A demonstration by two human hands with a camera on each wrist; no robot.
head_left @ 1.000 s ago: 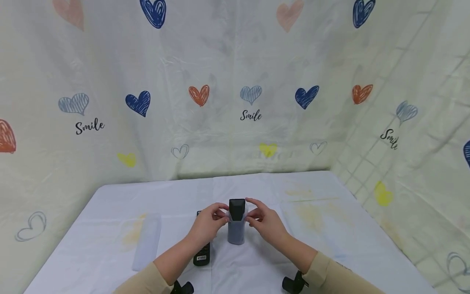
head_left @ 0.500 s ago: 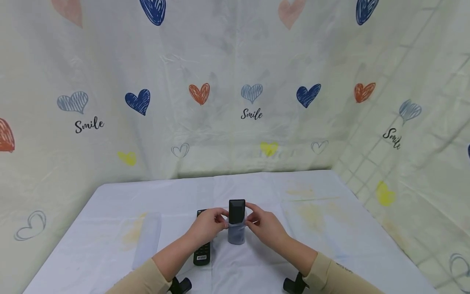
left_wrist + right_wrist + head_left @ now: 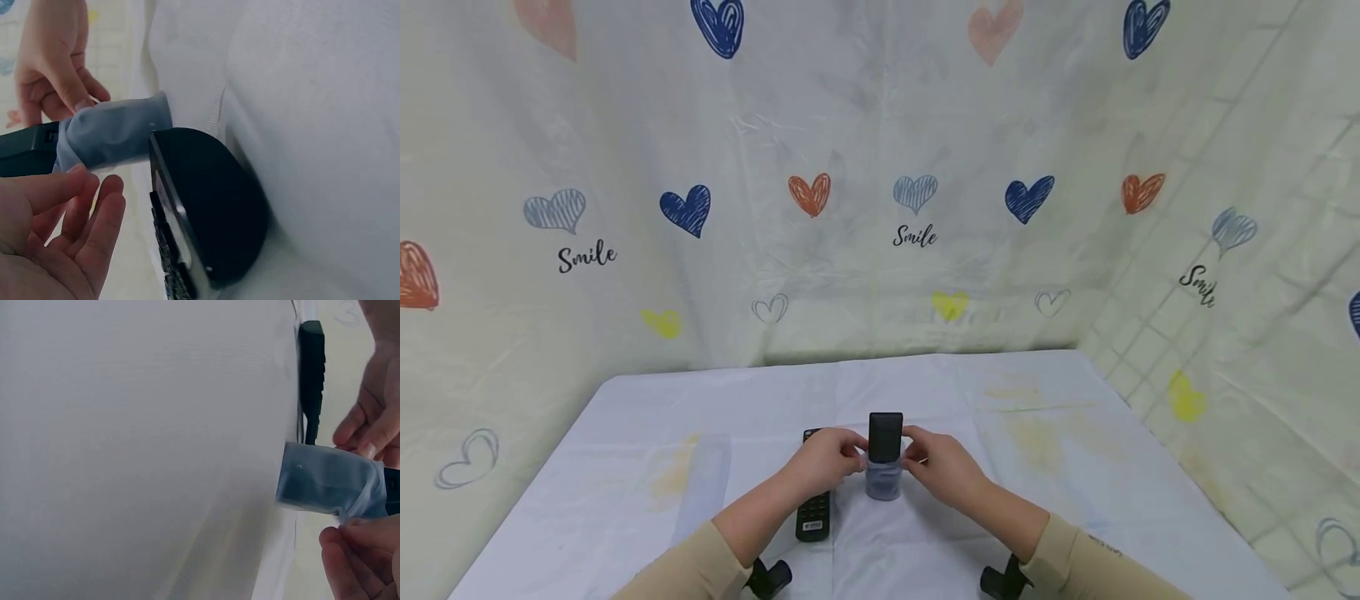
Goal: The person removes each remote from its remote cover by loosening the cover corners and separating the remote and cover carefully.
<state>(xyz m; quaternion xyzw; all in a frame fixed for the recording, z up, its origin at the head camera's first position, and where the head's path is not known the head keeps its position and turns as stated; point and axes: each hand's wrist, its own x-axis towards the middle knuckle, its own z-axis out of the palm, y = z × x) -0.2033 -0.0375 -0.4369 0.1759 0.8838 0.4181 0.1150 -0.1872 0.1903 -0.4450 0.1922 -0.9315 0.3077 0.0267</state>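
A black remote control (image 3: 885,437) stands upright on the table, its lower part inside a soft, translucent bluish cover (image 3: 882,485). The cover's upper edge is bunched in folds, clearly seen in the left wrist view on the wrinkled cover (image 3: 119,132). My left hand (image 3: 826,458) pinches that edge on the left side with thumb and fingertips. Opposite it, my right hand (image 3: 946,468) pinches the edge on the right. The right wrist view shows both hands at the folded end of the cover (image 3: 322,478).
Just left of the cover, a second black remote control (image 3: 812,523) lies flat, partly under my left hand. Farther left is a flat translucent strip (image 3: 703,483) on the white-covered table (image 3: 1037,500). A curtain (image 3: 865,108) printed with hearts hangs behind the table.
Both hands have moved slightly down along the upright remote. The cover's upper edge has sunk and bunched with them, so more of the black remote shows above it.
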